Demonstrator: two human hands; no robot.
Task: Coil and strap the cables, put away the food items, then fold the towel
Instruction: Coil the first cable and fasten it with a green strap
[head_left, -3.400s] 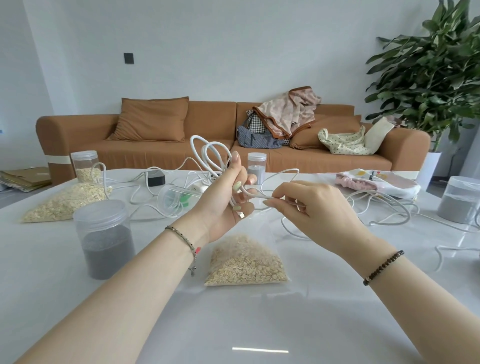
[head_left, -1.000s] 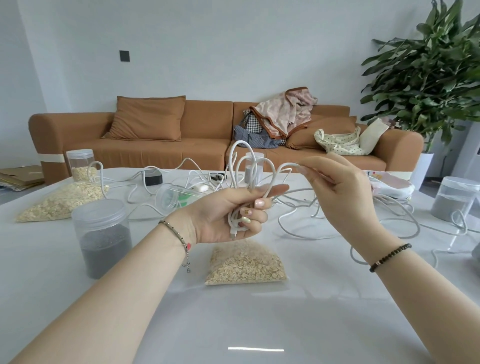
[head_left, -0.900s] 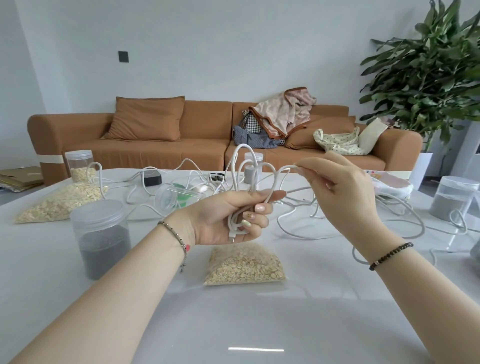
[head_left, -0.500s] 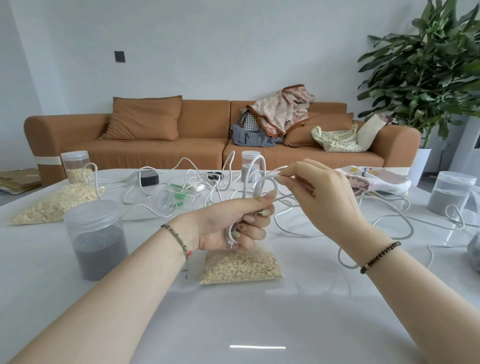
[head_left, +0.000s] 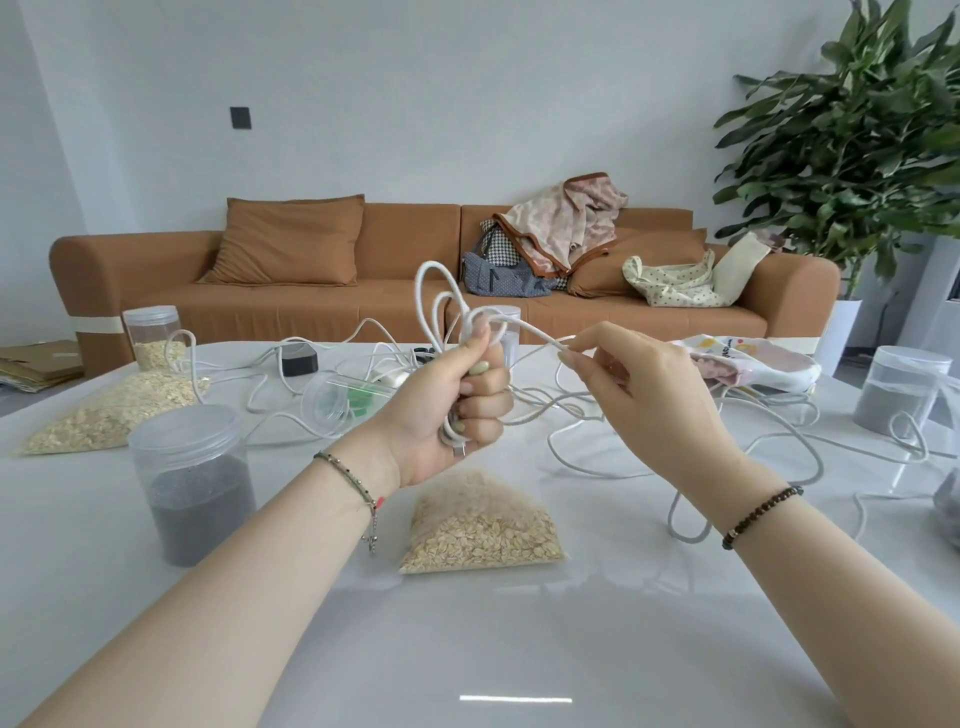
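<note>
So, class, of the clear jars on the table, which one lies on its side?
The jar with green contents, just left of the left hand; the other jars all stand upright.

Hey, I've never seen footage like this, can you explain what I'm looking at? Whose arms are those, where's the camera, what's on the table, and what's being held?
There is no machine here. These are a person's two bare arms, filmed by one wide-angle camera worn on their head and looking forward and down. That is why the arms reach in from the bottom edge.

The left hand grips a white cable gathered into loops. The right hand pinches the same cable a little further along.

On the white table there are:
- a clear bag of oats just below the hands
- a second bag of oats at the left
- a lidded jar of dark grey powder
- more loose white cables
- a pink and white cloth

An orange sofa stands behind the table.
</note>
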